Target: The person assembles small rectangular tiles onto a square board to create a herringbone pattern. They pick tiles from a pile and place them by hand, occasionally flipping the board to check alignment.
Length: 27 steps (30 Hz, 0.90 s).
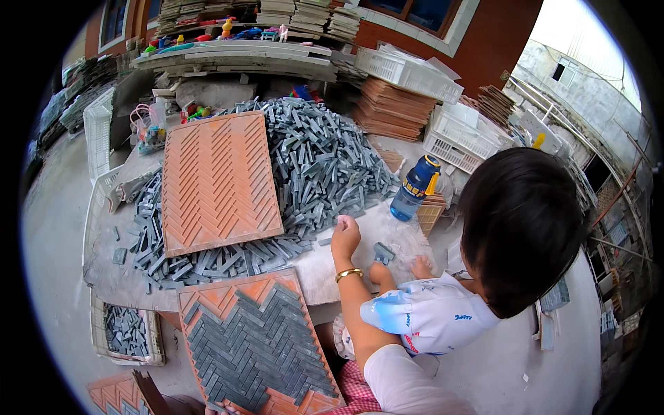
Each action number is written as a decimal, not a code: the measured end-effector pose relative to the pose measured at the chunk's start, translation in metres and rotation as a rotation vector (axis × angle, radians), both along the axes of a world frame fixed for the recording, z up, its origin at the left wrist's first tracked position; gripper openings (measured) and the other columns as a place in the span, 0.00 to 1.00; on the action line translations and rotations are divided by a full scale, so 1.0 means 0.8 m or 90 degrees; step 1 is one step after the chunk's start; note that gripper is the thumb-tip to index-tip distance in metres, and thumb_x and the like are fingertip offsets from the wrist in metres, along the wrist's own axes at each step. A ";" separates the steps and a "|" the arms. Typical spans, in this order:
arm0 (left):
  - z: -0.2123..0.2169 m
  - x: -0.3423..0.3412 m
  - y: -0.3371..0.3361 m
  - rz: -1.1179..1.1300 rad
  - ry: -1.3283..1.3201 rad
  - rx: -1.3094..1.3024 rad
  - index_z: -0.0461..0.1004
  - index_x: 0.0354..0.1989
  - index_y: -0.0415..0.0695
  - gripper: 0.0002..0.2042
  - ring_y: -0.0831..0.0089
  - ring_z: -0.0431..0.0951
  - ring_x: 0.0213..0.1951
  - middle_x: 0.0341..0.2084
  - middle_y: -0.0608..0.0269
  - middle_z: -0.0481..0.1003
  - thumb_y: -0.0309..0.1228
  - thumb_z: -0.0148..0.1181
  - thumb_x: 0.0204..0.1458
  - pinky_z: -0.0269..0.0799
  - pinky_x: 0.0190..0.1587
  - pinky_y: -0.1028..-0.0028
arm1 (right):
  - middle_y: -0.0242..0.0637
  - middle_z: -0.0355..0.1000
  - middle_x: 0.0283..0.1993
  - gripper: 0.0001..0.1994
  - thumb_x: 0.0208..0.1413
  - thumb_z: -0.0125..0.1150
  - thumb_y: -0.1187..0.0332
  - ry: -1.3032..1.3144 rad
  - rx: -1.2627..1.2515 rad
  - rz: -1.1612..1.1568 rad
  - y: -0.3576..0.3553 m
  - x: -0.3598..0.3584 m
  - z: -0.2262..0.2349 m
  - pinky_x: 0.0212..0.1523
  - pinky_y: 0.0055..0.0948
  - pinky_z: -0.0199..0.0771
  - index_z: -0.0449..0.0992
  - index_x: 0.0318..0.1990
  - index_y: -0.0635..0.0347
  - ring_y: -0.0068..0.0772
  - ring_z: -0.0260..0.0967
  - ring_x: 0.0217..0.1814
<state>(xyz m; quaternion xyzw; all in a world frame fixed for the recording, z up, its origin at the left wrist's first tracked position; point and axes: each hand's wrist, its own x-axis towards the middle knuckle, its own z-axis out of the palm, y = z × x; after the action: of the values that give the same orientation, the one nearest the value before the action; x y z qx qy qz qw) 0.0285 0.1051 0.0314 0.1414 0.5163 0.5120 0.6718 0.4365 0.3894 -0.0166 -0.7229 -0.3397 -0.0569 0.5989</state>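
Observation:
My right hand (345,238), a gold bangle on its wrist, hovers over the pale tabletop's front part with its fingers curled closed; what they hold, if anything, I cannot make out. A loose grey tile strip (325,241) lies beside it. Close to me an orange herringbone tray (302,285) rests tilted, its middle slots filled with dark grey tile strips (252,346); bare slots show along the top and at the lower corners. At the tray's lower edge, the fingertips of my left hand (220,409) show, closed on the rim; the rest is out of the picture.
A large heap of grey strips (325,159) covers the table, with an unfilled orange tray (218,180) lying on it. Against my right arm sits another person (443,304), hands near a few strips (383,253). A blue bottle (415,188) stands nearby; a crate (156,339) sits lower left.

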 end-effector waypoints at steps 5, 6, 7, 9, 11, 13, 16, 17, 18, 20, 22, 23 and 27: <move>0.004 0.016 0.007 -0.048 -0.030 0.002 0.62 0.48 0.38 0.14 0.66 0.70 0.43 0.41 0.57 0.67 0.21 0.51 0.52 0.70 0.45 0.71 | 0.43 0.72 0.31 0.03 0.47 0.53 0.75 -0.170 0.040 0.249 0.038 -0.026 0.033 0.35 0.36 0.69 0.73 0.31 0.61 0.45 0.69 0.35; 0.006 0.019 0.008 -0.066 -0.037 0.008 0.62 0.47 0.39 0.14 0.66 0.70 0.44 0.41 0.58 0.67 0.21 0.51 0.52 0.70 0.45 0.71 | 0.43 0.72 0.31 0.03 0.48 0.54 0.74 -0.192 0.035 0.292 0.045 -0.034 0.039 0.35 0.37 0.69 0.73 0.30 0.60 0.46 0.69 0.35; 0.010 0.021 0.009 -0.080 -0.039 0.015 0.62 0.47 0.39 0.13 0.66 0.70 0.44 0.41 0.58 0.67 0.21 0.51 0.52 0.70 0.45 0.71 | 0.42 0.72 0.31 0.03 0.48 0.55 0.72 -0.183 -0.037 0.280 0.055 -0.045 0.042 0.35 0.38 0.68 0.73 0.29 0.61 0.46 0.69 0.35; 0.014 0.026 0.012 -0.097 -0.029 0.030 0.62 0.47 0.39 0.13 0.67 0.70 0.44 0.41 0.59 0.67 0.22 0.51 0.53 0.70 0.45 0.71 | 0.45 0.70 0.31 0.07 0.47 0.58 0.66 -0.159 -0.215 0.232 0.069 -0.059 0.050 0.35 0.40 0.69 0.74 0.28 0.60 0.48 0.69 0.36; 0.019 0.031 0.013 -0.093 -0.017 0.016 0.62 0.47 0.39 0.13 0.67 0.70 0.43 0.41 0.59 0.67 0.22 0.51 0.52 0.70 0.44 0.71 | 0.46 0.70 0.30 0.07 0.45 0.58 0.66 -0.154 -0.306 0.169 0.079 -0.066 0.051 0.34 0.42 0.69 0.74 0.27 0.61 0.50 0.69 0.35; 0.016 0.033 0.016 -0.086 -0.009 0.020 0.63 0.46 0.39 0.12 0.67 0.70 0.43 0.40 0.59 0.67 0.21 0.50 0.52 0.70 0.44 0.71 | 0.48 0.71 0.30 0.07 0.43 0.58 0.67 -0.145 -0.313 0.134 0.093 -0.064 0.043 0.33 0.43 0.70 0.74 0.25 0.63 0.52 0.69 0.35; 0.017 0.039 0.016 -0.054 -0.006 0.010 0.63 0.45 0.39 0.12 0.68 0.70 0.42 0.39 0.59 0.67 0.20 0.50 0.52 0.71 0.43 0.71 | 0.49 0.72 0.29 0.07 0.40 0.58 0.70 -0.040 -0.338 0.181 0.099 -0.059 0.058 0.30 0.43 0.71 0.73 0.22 0.65 0.54 0.70 0.33; 0.013 0.037 0.016 -0.148 0.137 0.110 0.63 0.45 0.39 0.12 0.67 0.70 0.42 0.39 0.58 0.66 0.20 0.50 0.53 0.71 0.43 0.72 | 0.50 0.72 0.28 0.08 0.38 0.59 0.68 -0.052 -0.295 0.165 0.102 -0.059 0.052 0.29 0.44 0.71 0.73 0.20 0.65 0.55 0.70 0.32; 0.004 0.033 0.018 -0.238 0.280 0.211 0.63 0.45 0.39 0.12 0.67 0.70 0.42 0.39 0.58 0.66 0.20 0.50 0.53 0.71 0.43 0.72 | 0.49 0.72 0.28 0.09 0.39 0.60 0.66 -0.031 -0.274 0.181 0.101 -0.055 0.054 0.31 0.43 0.71 0.73 0.21 0.64 0.54 0.70 0.32; -0.016 0.029 0.030 -0.228 0.174 0.214 0.62 0.48 0.40 0.13 0.64 0.70 0.43 0.40 0.56 0.66 0.21 0.49 0.53 0.71 0.45 0.72 | 0.44 0.72 0.23 0.12 0.39 0.63 0.61 -0.034 -0.152 0.167 0.107 -0.050 0.050 0.32 0.40 0.69 0.72 0.23 0.61 0.49 0.70 0.29; 0.017 0.037 0.019 -0.026 0.021 0.104 0.64 0.39 0.40 0.10 0.70 0.75 0.28 0.27 0.57 0.72 0.29 0.54 0.51 0.72 0.28 0.75 | 0.39 0.70 0.21 0.10 0.41 0.63 0.66 0.032 -0.040 0.294 0.079 -0.078 0.054 0.28 0.32 0.67 0.70 0.25 0.63 0.37 0.68 0.25; 0.038 0.041 0.021 -0.029 -0.017 0.099 0.64 0.42 0.40 0.14 0.69 0.74 0.33 0.31 0.57 0.72 0.23 0.56 0.46 0.71 0.36 0.75 | 0.37 0.70 0.21 0.09 0.43 0.63 0.69 0.117 -0.020 0.387 0.055 -0.086 0.056 0.25 0.25 0.66 0.69 0.26 0.64 0.28 0.67 0.23; -0.007 0.028 0.026 -0.080 -0.003 0.090 0.62 0.47 0.38 0.17 0.71 0.74 0.40 0.37 0.57 0.72 0.20 0.53 0.48 0.71 0.42 0.74 | 0.32 0.71 0.26 0.12 0.45 0.63 0.75 0.299 -0.172 0.686 -0.090 -0.140 0.092 0.23 0.15 0.65 0.70 0.37 0.69 0.16 0.66 0.23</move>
<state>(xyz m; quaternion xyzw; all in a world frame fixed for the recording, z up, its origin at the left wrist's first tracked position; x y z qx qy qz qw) 0.0506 0.1261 0.0258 0.2191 0.4675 0.5044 0.6921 0.3241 0.3178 0.0569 -0.5122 -0.5208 0.4593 0.5054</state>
